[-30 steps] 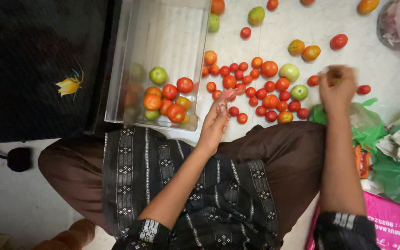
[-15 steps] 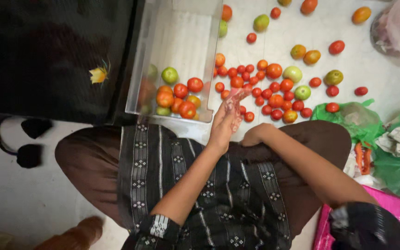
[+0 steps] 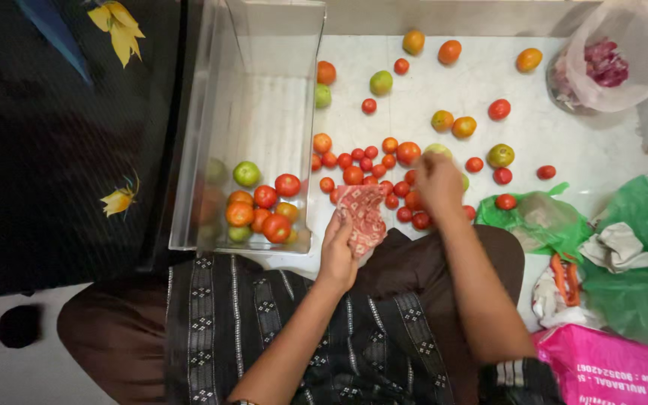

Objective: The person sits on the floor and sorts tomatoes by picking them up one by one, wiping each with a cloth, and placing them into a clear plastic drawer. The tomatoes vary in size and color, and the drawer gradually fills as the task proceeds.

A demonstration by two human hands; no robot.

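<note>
My left hand (image 3: 339, 251) is closed around a soft red-and-white patterned cloth (image 3: 361, 214), which I hold crumpled just above my lap at the near edge of the tomato heap; its long axis runs from my palm up and away toward the far side, its loose end pointing at the pile. My right hand (image 3: 438, 182) lies palm-down over the cluster of tomatoes (image 3: 369, 169) on the pale floor (image 3: 564, 142), fingers curled onto the round, smooth fruit; I cannot tell whether they have actually gripped one. The heap mixes small red, orange and green tomatoes, with more scattered farther off. To the left stands a clear plastic bin (image 3: 260, 45), long and rectangular, running near to far, with a handful of red, orange and green tomatoes gathered at its near end. At far right a thin translucent bag (image 3: 624, 30) holds something purplish. Crumpled green bags (image 3: 639, 262) and a pink bag (image 3: 609, 367) lie at right.
</note>
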